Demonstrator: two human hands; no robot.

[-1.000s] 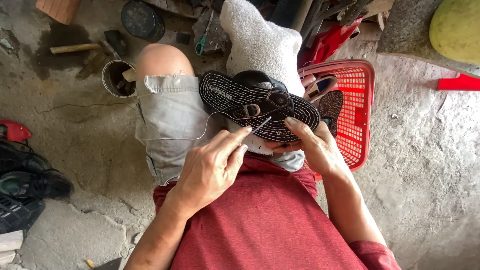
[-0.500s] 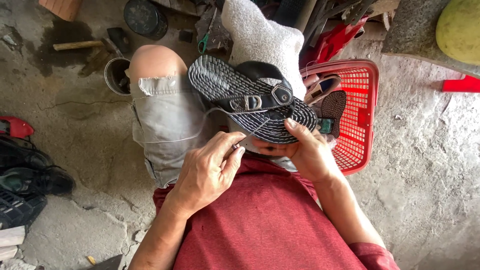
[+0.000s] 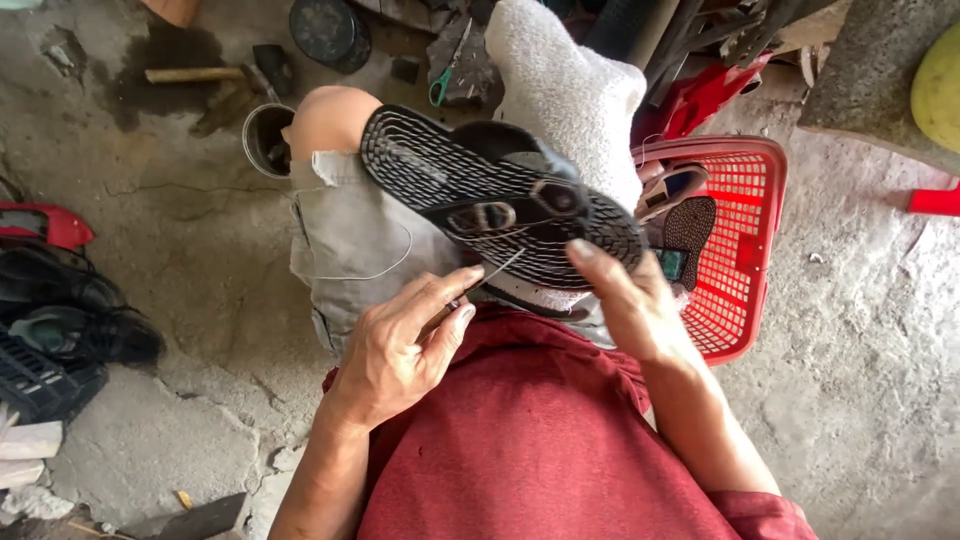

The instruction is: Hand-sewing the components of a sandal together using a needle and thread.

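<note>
Head view shows stitching midway: left hand (image 3: 400,345) pinches an awl (image 3: 487,277) against the black sandal (image 3: 495,200) sole on the lap, right hand (image 3: 625,300) gripping its edge, thread (image 3: 375,270) trailing loose.

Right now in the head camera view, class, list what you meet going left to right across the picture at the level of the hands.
Dark shoes on the concrete floor → left hand pinching a thin needle → black ridged-sole sandal → right hand steadying the sandal → red plastic mesh basket.
</note>
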